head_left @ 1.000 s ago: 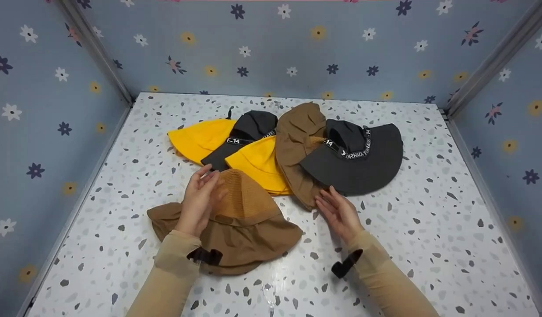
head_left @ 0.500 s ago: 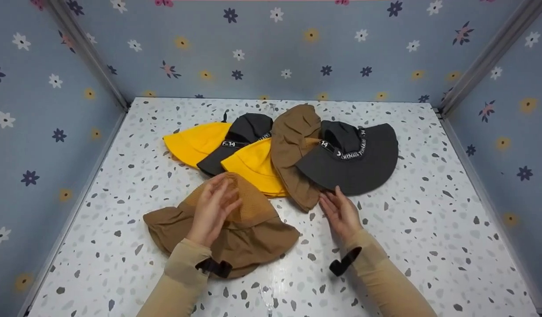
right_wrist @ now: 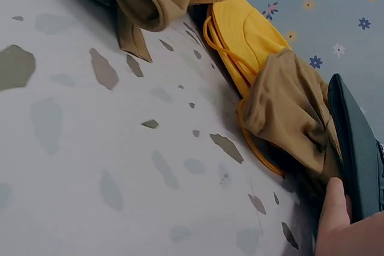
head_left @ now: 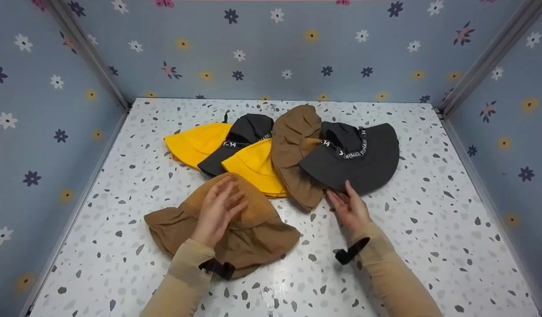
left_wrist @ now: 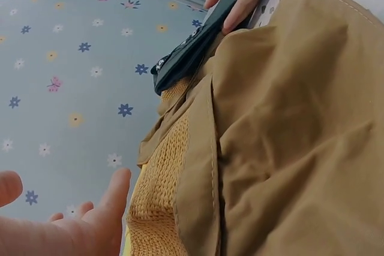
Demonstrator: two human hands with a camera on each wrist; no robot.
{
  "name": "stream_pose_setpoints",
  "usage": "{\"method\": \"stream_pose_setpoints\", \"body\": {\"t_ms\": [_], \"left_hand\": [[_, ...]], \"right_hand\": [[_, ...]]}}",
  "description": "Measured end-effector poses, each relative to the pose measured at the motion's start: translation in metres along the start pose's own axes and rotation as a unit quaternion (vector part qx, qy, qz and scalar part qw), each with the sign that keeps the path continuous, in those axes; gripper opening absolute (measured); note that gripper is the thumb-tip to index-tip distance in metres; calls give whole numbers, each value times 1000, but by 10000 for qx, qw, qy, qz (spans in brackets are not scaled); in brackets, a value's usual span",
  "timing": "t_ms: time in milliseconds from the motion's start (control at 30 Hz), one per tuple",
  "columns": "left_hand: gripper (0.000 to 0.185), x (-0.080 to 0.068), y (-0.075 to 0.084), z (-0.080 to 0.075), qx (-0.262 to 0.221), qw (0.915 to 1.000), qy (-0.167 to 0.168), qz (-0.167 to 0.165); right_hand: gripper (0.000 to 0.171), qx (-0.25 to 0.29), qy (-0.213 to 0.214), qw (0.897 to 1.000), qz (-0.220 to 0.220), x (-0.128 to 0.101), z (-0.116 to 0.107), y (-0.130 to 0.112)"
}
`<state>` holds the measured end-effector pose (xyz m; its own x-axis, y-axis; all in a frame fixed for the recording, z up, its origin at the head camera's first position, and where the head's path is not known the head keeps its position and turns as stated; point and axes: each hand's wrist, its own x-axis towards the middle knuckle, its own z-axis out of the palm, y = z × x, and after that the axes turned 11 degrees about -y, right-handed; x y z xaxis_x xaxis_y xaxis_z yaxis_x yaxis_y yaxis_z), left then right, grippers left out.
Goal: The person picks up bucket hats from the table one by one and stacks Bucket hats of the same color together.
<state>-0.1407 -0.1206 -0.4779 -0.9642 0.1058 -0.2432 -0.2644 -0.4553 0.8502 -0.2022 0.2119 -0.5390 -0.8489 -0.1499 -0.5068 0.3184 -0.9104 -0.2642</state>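
Note:
My right hand (head_left: 354, 213) pinches the near edge of a dark grey sun hat (head_left: 372, 165), thumb on top of the brim and fingers beneath. This hat has a lettered band and lies partly on a brown hat (head_left: 293, 154). In the left wrist view, the dark hat (left_wrist: 195, 49) is tilted up, its brim between thumb and fingers. My left hand (head_left: 213, 215) hovers with loose fingers over a nearer brown sun hat (head_left: 258, 242), whose tan knitted crown (left_wrist: 159, 184) shows beside that hand in the left wrist view.
Left of the far brown hat, a yellow hat (head_left: 255, 163), another dark hat (head_left: 253, 125) and a second yellow hat (head_left: 198, 141) overlap in a row. Flower-patterned walls (head_left: 271, 48) enclose the speckled table (head_left: 429, 211) at the back and both sides.
My left hand has moved right, over the nearer brown hat's crown. My right hand has shifted slightly right and taken hold of the dark hat's brim.

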Motion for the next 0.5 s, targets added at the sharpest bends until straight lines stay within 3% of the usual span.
{"method": "stream_pose_setpoints", "body": {"t_ms": [267,500], "left_hand": [[48,-1,3,-3,-352,9994,-55,-9],[48,-2,2,-3,-374,9993,-63,-38]], "right_hand": [[33,508,-181,9980,-316,2,6,-14],[65,20,-655,9967,-468,-3,11,-9]]}}
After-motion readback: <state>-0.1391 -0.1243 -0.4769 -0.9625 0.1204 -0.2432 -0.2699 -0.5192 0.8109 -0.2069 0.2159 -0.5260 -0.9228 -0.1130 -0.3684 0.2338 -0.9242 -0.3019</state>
